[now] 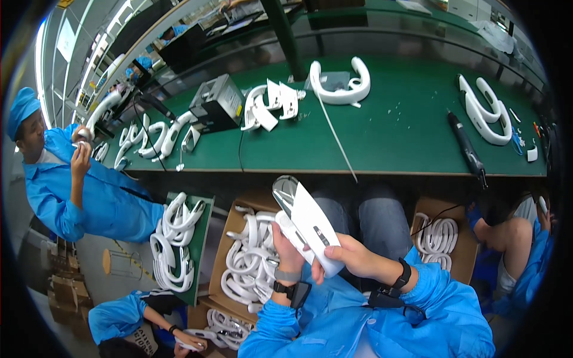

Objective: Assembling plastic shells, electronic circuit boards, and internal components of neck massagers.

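In front of my body I hold a white neck fan (315,224), a curved plastic casing with a clear, glossy upper end, a grille on its left part and a small dark panel low on its outer face. My left hand (290,253) is wrapped round the lower left side, fingers partly hidden behind it. My right hand (351,258) grips the lower right end, its thumb on the casing near the panel. Above my hands runs the front edge of a green workbench (394,143); a black electric screwdriver (465,143) lies on it to the right.
A cardboard box (219,256) full of white curved casings stands left of my legs, another box (471,238) to the right. U-shaped casings (343,94) and a grey box (218,101) sit on the bench. Co-workers in blue (83,185) work at the left, lower left and right.
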`<state>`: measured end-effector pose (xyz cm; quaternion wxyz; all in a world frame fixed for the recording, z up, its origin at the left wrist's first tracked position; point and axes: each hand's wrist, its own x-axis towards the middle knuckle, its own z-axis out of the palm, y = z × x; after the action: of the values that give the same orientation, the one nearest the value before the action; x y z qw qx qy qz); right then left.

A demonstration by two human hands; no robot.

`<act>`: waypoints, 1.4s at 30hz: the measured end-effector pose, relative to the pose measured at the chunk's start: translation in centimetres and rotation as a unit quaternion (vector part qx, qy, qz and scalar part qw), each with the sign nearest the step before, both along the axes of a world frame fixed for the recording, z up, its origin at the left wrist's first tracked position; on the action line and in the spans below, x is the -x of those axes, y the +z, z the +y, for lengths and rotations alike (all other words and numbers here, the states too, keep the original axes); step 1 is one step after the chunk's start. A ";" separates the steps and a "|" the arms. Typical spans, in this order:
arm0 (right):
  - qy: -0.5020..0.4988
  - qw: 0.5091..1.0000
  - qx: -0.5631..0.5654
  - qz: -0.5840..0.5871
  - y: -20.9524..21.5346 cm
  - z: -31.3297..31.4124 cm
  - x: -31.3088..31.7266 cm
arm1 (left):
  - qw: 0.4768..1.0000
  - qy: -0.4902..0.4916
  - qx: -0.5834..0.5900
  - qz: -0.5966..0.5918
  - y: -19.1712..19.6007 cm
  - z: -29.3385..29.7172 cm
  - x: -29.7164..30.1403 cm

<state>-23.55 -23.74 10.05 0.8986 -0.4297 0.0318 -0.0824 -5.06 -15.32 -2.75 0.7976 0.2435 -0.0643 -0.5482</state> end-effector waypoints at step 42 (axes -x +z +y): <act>0.010 0.953 0.239 0.185 -13.5 -0.8 -9.5 | 0.873 0.384 -0.298 -0.024 -7.3 21.8 -10.3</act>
<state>-14.02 -24.54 -3.49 0.7488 -0.6400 0.1725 0.0017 5.23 6.43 -10.09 0.8331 0.4884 0.1818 -0.1855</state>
